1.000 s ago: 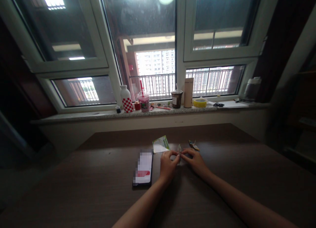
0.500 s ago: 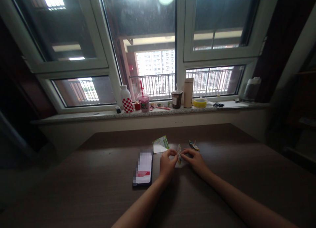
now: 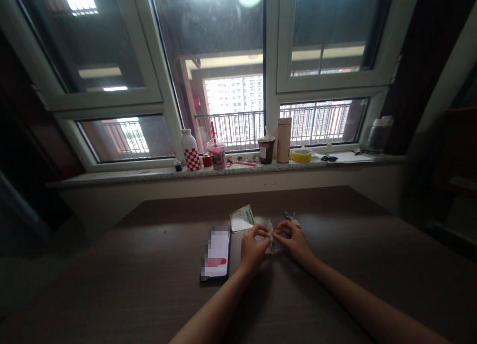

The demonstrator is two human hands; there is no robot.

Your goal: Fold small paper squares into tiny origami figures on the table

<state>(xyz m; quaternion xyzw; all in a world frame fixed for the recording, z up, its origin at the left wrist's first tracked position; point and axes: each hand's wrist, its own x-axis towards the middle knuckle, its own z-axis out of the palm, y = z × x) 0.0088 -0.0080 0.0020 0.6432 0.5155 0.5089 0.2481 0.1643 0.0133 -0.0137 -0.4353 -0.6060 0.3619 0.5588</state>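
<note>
In the head view, your left hand (image 3: 254, 245) has its thumb and fingertips brought together on the small folded paper (image 3: 271, 236), pinching it at the left edge. Your right hand (image 3: 295, 240) has its thumb and finger almost meeting at the opposite edge; whether they also grip it, I cannot tell. The paper stands between both hands, its points directed away from you and toward you. Just beyond the right hand lies a second folded piece (image 3: 292, 220). Just beyond the left hand is a green-and-white sheet (image 3: 241, 218), and to the left of that hand lies the phone (image 3: 218, 254), on the brown table (image 3: 149, 264).
</note>
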